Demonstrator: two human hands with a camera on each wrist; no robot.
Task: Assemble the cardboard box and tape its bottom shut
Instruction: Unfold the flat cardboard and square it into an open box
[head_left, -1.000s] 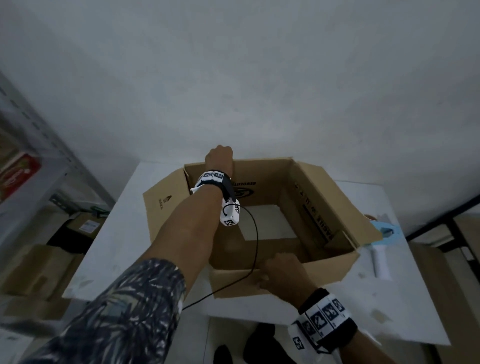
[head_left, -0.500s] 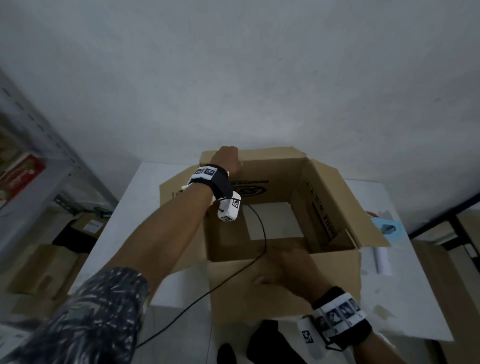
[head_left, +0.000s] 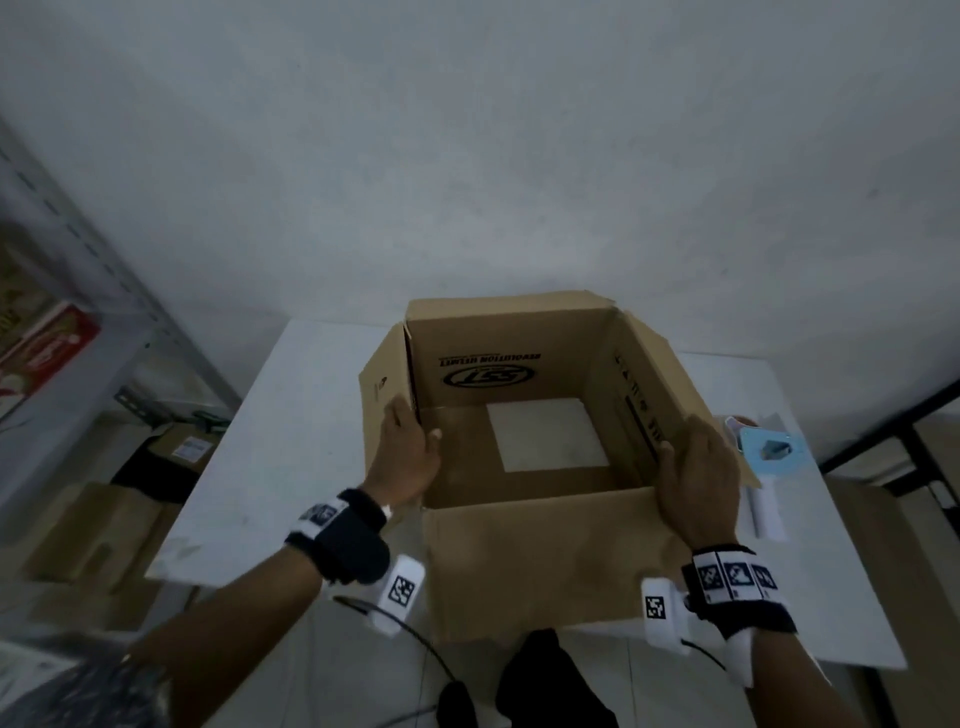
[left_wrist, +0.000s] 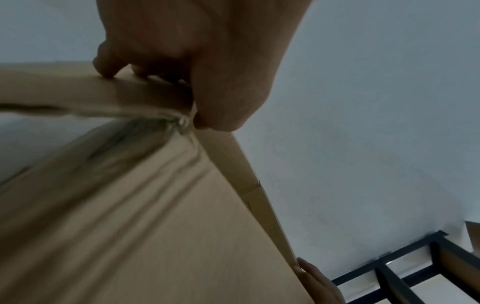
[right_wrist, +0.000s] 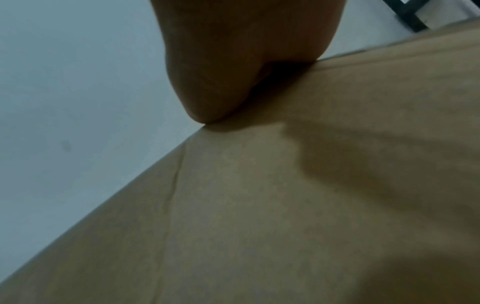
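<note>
Left hand grips the cardboard box at its 9 o'clock wall, near the front-left corner: thumb inside, fingers curled over the outer face, so it pinches the wall edge. Right hand lies against the 3 o'clock wall and flap with fingers fairly straight, thumb just over the inner edge; it presses more than it clamps.

Box stands opened up on the white desk, roughly centred, open side up. Near flap hangs down over the desk's 6 o'clock edge. Through the bottom a pale square shows, apparently desk surface: bottom flaps look unclosed and no tape is visible.

Handling judgement: empty corrugated board, so light, and stiff along the panels but floppy at the creases. The shell probably racks out of square if pushed at one corner only. Best hold is two opposite walls low near the vertical creases, palms flat, not the loose flaps, which fold away. Surface is dry and matte, so slip risk seems low; crushing an edge with a hard pinch is the likelier fault.

Tape dispenser lies on the desk at 3 o'clock, just beside the box.
</note>
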